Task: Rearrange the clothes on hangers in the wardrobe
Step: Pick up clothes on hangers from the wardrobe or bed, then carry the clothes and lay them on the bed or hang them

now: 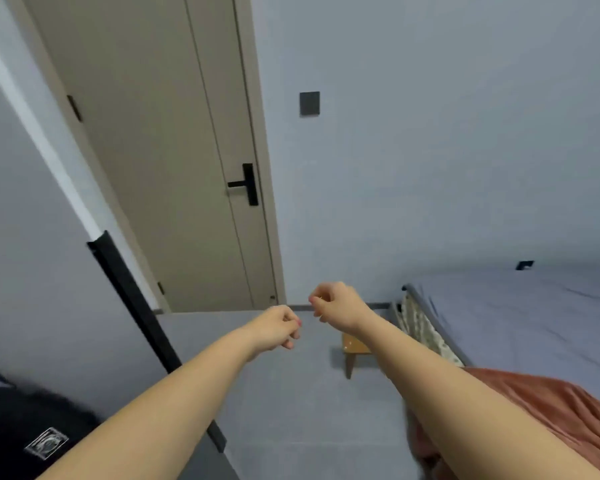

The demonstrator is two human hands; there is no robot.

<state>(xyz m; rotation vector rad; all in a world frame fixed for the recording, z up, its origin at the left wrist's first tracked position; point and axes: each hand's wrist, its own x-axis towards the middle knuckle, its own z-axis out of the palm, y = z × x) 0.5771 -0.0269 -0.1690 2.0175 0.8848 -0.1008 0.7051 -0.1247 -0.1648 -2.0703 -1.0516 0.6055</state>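
Currently both arms stretched fwd over the floor; left hand and right hand loosely clenched, nothing visible in either, near each other but not touching. No hangers in view. Dark garment w/ a patch sits bottom left, by grey panel w/ black edge strip, prob the wardrobe side. Rust-coloured fabric bottom right, near bed. Garment likely light, soft, floppy; best taken at hanger hook or shoulders, not hem, else it slides off
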